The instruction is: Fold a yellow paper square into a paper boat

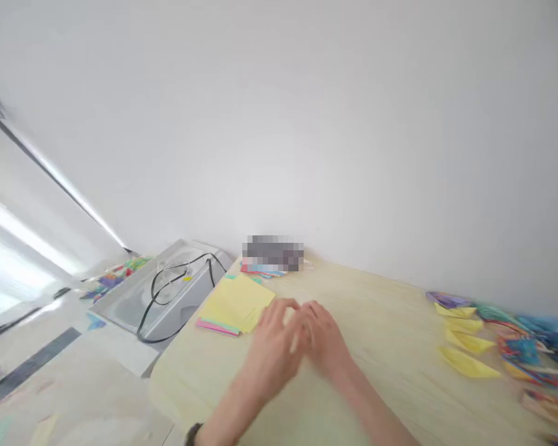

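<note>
Your fingers (292, 313) are meeting in front of you, the tips of both hands curling in toward each other above the wooden table (390, 347). The picture is blurring with motion, so it cannot be told whether they are pinching anything between them; a pale patch is showing where the fingertips meet, too smeared to name. Your left hand (272, 350) is lying with its back up, fingers bent and loosely gathered, and your right hand (323, 341) is mirroring it, touching or nearly touching the left at the tips.

Just beyond your left hand, the stack of yellow paper sheets (237, 302) is resting flat on the table, with pink and green edges peeking out beneath it. Behind that, by the wall, a few more coloured sheets (263, 271) are lying under a blurred-out patch.

Well apart on your right, folded yellow paper boats (467, 362) are sitting in a loose group, with a pile of mixed coloured folded pieces (530, 347) beside them. Off the table's left edge, a grey tray-like box (162, 291) is carrying a looping black cable (167, 288).
</note>
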A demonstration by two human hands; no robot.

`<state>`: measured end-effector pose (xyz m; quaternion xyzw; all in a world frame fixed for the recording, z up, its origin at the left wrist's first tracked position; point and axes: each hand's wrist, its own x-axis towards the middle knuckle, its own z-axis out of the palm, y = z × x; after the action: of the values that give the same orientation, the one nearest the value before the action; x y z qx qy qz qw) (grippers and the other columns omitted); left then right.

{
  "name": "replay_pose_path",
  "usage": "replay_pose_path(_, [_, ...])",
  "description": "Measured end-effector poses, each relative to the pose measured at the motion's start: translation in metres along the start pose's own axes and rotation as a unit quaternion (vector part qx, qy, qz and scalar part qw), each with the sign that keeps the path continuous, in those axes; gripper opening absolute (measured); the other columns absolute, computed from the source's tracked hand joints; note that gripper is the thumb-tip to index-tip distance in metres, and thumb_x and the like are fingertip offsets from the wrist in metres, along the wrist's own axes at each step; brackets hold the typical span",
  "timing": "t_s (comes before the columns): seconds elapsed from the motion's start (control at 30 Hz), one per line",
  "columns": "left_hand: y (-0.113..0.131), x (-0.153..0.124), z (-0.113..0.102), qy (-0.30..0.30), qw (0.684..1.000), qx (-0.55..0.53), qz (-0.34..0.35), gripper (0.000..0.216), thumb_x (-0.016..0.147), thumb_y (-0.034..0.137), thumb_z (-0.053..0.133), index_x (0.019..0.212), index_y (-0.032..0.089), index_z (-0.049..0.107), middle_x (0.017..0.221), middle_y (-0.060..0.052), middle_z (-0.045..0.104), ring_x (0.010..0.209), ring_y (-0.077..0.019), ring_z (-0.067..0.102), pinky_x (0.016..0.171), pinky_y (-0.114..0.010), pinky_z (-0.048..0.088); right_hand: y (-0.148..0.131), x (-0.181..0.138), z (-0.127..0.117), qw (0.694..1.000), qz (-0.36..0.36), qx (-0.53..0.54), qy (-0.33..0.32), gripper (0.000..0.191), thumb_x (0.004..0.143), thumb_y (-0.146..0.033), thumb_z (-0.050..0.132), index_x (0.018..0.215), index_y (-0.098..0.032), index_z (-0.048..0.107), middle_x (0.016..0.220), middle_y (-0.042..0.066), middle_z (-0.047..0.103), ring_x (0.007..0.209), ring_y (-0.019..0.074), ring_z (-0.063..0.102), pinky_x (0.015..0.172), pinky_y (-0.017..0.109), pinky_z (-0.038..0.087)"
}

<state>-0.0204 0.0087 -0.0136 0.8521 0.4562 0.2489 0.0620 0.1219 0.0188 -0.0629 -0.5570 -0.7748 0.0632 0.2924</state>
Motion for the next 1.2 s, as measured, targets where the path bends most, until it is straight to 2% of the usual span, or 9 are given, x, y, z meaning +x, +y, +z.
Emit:
replay_pose_path(0.07, [-0.045,-0.014,0.005,0.045,0.992,0.08,-0.091,0.037,0.087,0.029,0.042,0.122,0.017,0.045,0.122,-0.013,0.048,0.114,-0.0255,0.044,0.094,-0.044,0.037,-0.002,-0.017,-0.006,1.0,0.008,0.025,-0.012,0.018,0.081,-0.013,0.045,0.095,-0.021,0.054,0.094,0.005,0.056,0.087,0.0198,0.053,0.078,0.036,0.045])
replay_pose_path(0.13, [-0.076,-0.026,0.009,0.046,0.979,0.152,-0.124,0.047,0.086,0.036,0.044,0.125,0.011,0.043,0.129,-0.018,0.044,0.122,-0.0307,0.037,0.098,-0.05,0.031,-0.002,-0.032,-0.014,0.998,0.019,0.049,-0.027,0.02,0.082,-0.013,0.044,0.098,-0.021,0.053,0.095,0.006,0.055,0.089,0.02,0.052,0.08,0.037,0.044])
replay_pose_path(0.23, [-0.092,-0.039,0.013,0.03,0.97,0.2,-0.132,0.047,0.087,0.037,0.041,0.126,0.012,0.044,0.133,-0.015,0.043,0.125,-0.0298,0.035,0.102,-0.049,0.027,0.0,-0.049,-0.024,0.996,0.028,0.071,-0.037,0.021,0.083,-0.013,0.042,0.099,-0.022,0.053,0.097,0.006,0.054,0.091,0.02,0.052,0.082,0.037,0.043])
replay_pose_path(0.43, [-0.077,-0.042,0.013,0.062,0.972,0.189,-0.123,0.031,0.087,0.027,0.041,0.111,0.022,0.058,0.121,-0.004,0.057,0.114,-0.0239,0.048,0.104,-0.045,0.026,0.0,-0.055,-0.033,0.993,0.047,0.109,-0.03,0.022,0.083,-0.014,0.041,0.099,-0.022,0.053,0.096,0.005,0.054,0.09,0.0191,0.053,0.081,0.035,0.044])
replay_pose_path(0.7, [-0.075,-0.039,0.01,0.102,0.977,0.144,-0.122,0.024,0.084,0.023,0.047,0.101,0.024,0.064,0.11,-0.002,0.064,0.105,-0.0243,0.054,0.094,-0.042,0.037,0.002,-0.054,-0.034,0.982,0.096,0.16,-0.025,0.018,0.086,-0.021,0.04,0.098,-0.022,0.053,0.096,0.005,0.056,0.072,0.0147,0.052,0.072,0.031,0.045])
replay_pose_path(0.9, [-0.041,-0.023,0.006,0.147,0.986,0.072,-0.031,0.022,0.083,0.014,0.047,0.096,0.022,0.063,0.098,-0.002,0.068,0.099,-0.0207,0.057,0.099,-0.044,0.03,0.006,-0.051,-0.035,0.959,0.157,0.237,-0.016,0.022,0.086,-0.035,0.043,0.099,-0.021,0.054,0.087,0.005,0.059,0.065,0.0146,0.049,0.06,0.028,0.043])
replay_pose_path(1.03, [-0.003,0.003,0.008,0.142,0.989,-0.011,0.046,0.026,0.083,0.009,0.046,0.097,0.023,0.062,0.095,-0.001,0.068,0.091,-0.0161,0.059,0.096,-0.04,0.034,0.013,-0.046,-0.039,0.896,0.24,0.372,0.012,0.038,0.085,-0.047,0.044,0.111,-0.02,0.051,0.084,0.005,0.062,0.068,0.0157,0.055,0.064,0.029,0.045])
replay_pose_path(1.1, [0.014,0.019,0.015,0.115,0.987,-0.05,0.103,0.026,0.082,0.009,0.048,0.096,0.024,0.063,0.096,-0.001,0.067,0.092,-0.0161,0.057,0.092,-0.038,0.038,0.02,-0.043,-0.042,0.832,0.265,0.487,0.04,0.049,0.084,-0.052,0.041,0.12,-0.019,0.047,0.084,0.006,0.064,0.075,0.0181,0.059,0.07,0.032,0.047])
replay_pose_path(1.2, [0.031,0.041,0.034,0.074,0.975,-0.108,0.177,0.022,0.082,0.013,0.049,0.093,0.025,0.065,0.096,-0.002,0.066,0.096,-0.0173,0.054,0.09,-0.038,0.039,0.033,-0.039,-0.047,0.701,0.286,0.648,0.079,0.062,0.083,-0.061,0.035,0.127,-0.019,0.042,0.096,0.009,0.064,0.086,0.0214,0.061,0.073,0.036,0.049])
